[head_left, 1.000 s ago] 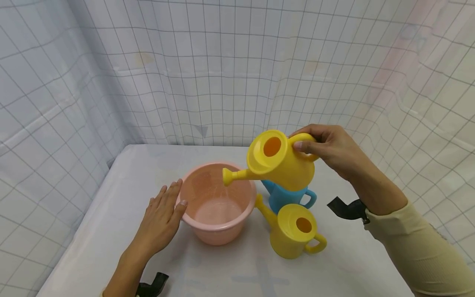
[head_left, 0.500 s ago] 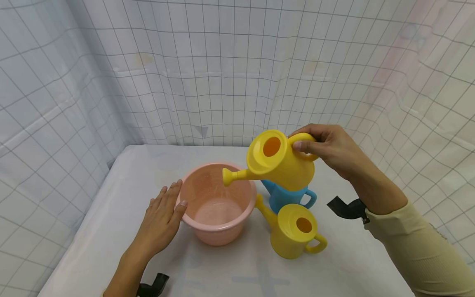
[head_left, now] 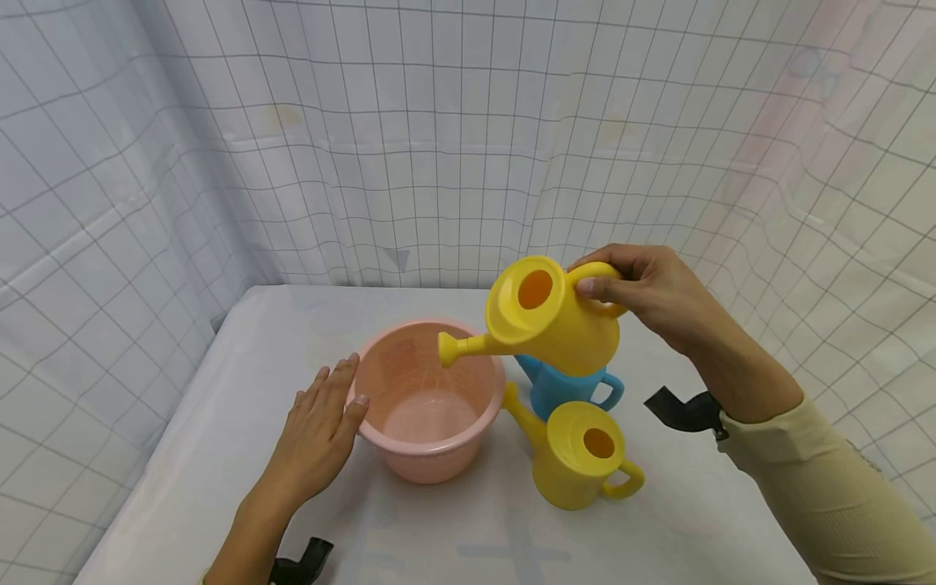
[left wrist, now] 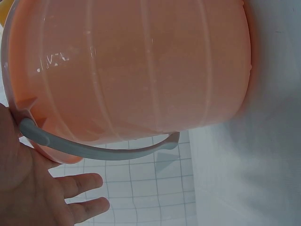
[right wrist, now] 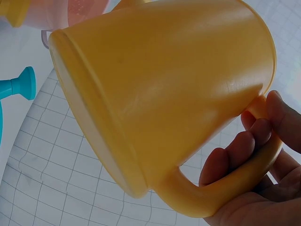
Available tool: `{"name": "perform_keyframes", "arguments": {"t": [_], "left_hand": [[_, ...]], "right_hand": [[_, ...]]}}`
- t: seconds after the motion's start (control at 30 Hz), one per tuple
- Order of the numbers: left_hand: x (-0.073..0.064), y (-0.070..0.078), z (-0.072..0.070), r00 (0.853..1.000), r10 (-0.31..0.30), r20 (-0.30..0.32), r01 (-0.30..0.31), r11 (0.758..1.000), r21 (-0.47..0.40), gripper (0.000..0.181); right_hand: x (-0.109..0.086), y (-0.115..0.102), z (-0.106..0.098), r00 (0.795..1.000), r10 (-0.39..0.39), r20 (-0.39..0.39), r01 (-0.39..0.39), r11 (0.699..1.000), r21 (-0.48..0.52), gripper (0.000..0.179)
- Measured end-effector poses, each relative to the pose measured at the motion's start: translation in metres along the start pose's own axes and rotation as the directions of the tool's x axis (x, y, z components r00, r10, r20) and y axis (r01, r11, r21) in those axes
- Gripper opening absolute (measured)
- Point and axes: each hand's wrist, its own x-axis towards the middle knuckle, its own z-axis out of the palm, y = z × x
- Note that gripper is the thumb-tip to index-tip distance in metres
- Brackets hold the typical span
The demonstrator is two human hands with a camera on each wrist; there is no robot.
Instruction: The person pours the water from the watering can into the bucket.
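My right hand (head_left: 643, 288) grips the handle of a yellow watering can (head_left: 556, 325), its fingers curled through the loop in the right wrist view. The can is held up and tilted left, with its spout over a pink bucket (head_left: 431, 447). Thin streams of water fall from the spout into the bucket. My left hand (head_left: 322, 422) lies with straight fingers against the bucket's left rim. In the left wrist view the bucket's grey bail handle (left wrist: 103, 151) hangs down its side, close to the palm.
A second yellow watering can (head_left: 578, 455) stands on the white-covered table (head_left: 439, 544), right of the bucket. Behind it is a blue watering can (head_left: 559, 394), partly hidden by the raised can. White gridded sheets (head_left: 468, 146) enclose the table at the back and sides.
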Motion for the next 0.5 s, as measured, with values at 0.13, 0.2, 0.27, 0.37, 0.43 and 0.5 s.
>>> {"name": "perform_keyframes", "arguments": {"t": [0.13,0.2,0.27,0.37,0.43,0.5], "left_hand": [[-0.0003,0.0001,0.0,1.0,-0.001,0.0,0.001,1.0,-0.001,0.058],[-0.0004,0.0002,-0.0001,1.0,-0.001,0.0,0.001,1.0,0.001,0.058],[-0.0004,0.0003,-0.0001,1.0,-0.001,0.001,0.001,1.0,0.003,0.058],[-0.0004,0.0004,-0.0002,1.0,-0.001,0.002,0.001,1.0,0.007,0.058],[-0.0005,0.0004,-0.0002,1.0,-0.002,0.001,0.002,1.0,0.008,0.058],[-0.0006,0.0004,-0.0002,1.0,-0.001,0.0,0.001,1.0,0.009,0.058]], "right_hand": [[-0.0003,-0.0004,-0.0001,1.0,0.003,-0.001,-0.003,1.0,-0.005,0.027],[-0.0003,-0.0005,-0.0001,1.0,0.001,-0.001,-0.001,1.0,-0.008,0.027],[-0.0003,-0.0006,-0.0002,1.0,-0.001,0.0,0.001,1.0,-0.009,0.027],[-0.0004,-0.0008,-0.0003,1.0,-0.003,0.0,0.003,1.0,-0.008,0.027],[-0.0006,-0.0011,-0.0003,1.0,-0.001,0.0,0.001,1.0,-0.007,0.027],[-0.0008,-0.0013,-0.0002,1.0,0.002,-0.001,-0.002,1.0,-0.006,0.027]]}}
